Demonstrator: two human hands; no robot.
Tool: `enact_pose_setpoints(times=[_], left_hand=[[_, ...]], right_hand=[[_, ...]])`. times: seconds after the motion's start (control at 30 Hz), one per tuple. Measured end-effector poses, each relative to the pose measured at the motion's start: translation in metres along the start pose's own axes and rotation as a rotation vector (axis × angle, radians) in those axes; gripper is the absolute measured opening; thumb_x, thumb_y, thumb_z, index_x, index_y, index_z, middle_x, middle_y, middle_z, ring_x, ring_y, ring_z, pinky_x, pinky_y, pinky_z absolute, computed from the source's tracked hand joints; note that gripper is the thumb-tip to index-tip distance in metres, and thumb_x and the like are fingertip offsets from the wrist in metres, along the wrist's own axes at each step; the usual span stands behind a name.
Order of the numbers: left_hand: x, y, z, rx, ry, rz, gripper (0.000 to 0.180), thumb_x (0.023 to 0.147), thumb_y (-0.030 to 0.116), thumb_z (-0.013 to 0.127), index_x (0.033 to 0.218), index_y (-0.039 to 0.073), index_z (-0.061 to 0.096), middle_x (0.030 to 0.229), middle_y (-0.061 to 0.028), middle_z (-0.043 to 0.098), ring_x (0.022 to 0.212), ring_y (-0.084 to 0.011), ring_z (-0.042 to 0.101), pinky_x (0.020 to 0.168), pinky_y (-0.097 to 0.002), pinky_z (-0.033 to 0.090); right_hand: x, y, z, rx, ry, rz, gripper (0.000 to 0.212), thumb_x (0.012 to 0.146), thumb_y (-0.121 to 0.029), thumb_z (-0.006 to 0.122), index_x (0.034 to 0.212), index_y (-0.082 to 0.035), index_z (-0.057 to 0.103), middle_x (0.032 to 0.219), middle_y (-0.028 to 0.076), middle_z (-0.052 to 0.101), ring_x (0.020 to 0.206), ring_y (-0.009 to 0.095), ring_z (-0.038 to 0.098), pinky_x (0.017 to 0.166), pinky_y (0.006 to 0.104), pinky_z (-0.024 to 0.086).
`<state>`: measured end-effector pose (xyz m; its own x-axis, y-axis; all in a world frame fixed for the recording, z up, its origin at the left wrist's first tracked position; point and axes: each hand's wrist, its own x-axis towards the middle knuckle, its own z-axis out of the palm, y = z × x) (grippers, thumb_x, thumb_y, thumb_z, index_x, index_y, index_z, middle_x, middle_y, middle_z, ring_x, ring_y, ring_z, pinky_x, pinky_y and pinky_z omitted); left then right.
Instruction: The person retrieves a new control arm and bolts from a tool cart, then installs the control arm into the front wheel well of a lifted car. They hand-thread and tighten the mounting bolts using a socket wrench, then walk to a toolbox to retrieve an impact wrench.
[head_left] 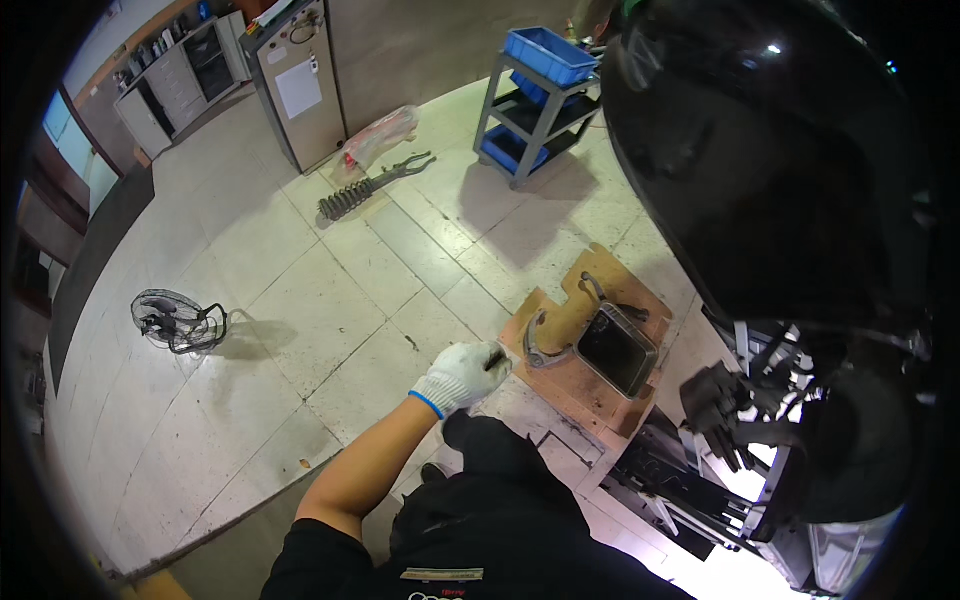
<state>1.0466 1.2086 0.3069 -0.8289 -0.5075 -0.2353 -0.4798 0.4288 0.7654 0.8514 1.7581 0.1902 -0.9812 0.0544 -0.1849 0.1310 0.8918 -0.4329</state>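
Observation:
My left hand [466, 376], in a white knit glove with a blue cuff edge, is closed in front of my body. A dark patch shows at its curled fingers; whether it is a small held thing or a stain cannot be made out. Just right of the hand lies a brown cardboard sheet [622, 272] on the floor. On it are a curved metal part [540, 345], closest to the glove, and a rectangular metal pan [617, 350] with a dark inside. My right hand is out of sight.
A large glossy black vehicle panel [770, 150] hangs over the right side, with dark parts [715, 410] below. Farther off are a spring strut [350, 199], a grey cart [541, 119] with blue bins, a metal cabinet [297, 90] and a floor fan [172, 322].

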Motion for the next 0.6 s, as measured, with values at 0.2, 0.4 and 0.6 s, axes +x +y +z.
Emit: enact_pose_setpoints(times=[0.2, 0.4, 0.6], left_hand=[[0.074, -0.219, -0.066, 0.160, 0.049, -0.289, 0.042, 0.096, 0.039, 0.059, 0.112, 0.003, 0.074, 0.107, -0.0252, 0.073, 0.104, -0.0417, 0.071, 0.090, -0.0467, 0.056], [-0.079, -0.496, -0.155, 0.492, -0.406, -0.653, 0.023, 0.089, 0.022, 0.066, 0.083, 0.004, 0.077, 0.085, -0.0203, 0.076, 0.076, -0.0318, 0.076, 0.072, -0.0459, 0.059], [-0.182, -0.564, -0.184, 0.355, -0.801, -0.769, 0.033, 0.097, 0.026, 0.060, 0.077, 0.006, 0.078, 0.078, -0.0164, 0.076, 0.074, -0.0292, 0.075, 0.070, -0.0484, 0.060]], right_hand=[[-0.027, -0.106, 0.158, 0.114, -0.705, 0.261, 0.033, 0.105, -0.030, 0.057, 0.085, -0.005, 0.065, 0.078, 0.009, 0.064, 0.074, 0.022, 0.064, 0.069, 0.0393, 0.052], [0.068, -0.398, 0.256, 0.228, -0.713, -0.064, 0.036, 0.097, -0.034, 0.072, 0.097, 0.002, 0.073, 0.091, 0.011, 0.075, 0.081, 0.020, 0.069, 0.074, 0.0356, 0.055], [0.064, -0.680, 0.303, 0.031, -0.610, -0.296, 0.044, 0.100, -0.049, 0.059, 0.105, -0.009, 0.078, 0.098, 0.012, 0.078, 0.094, 0.028, 0.074, 0.085, 0.0437, 0.056]])
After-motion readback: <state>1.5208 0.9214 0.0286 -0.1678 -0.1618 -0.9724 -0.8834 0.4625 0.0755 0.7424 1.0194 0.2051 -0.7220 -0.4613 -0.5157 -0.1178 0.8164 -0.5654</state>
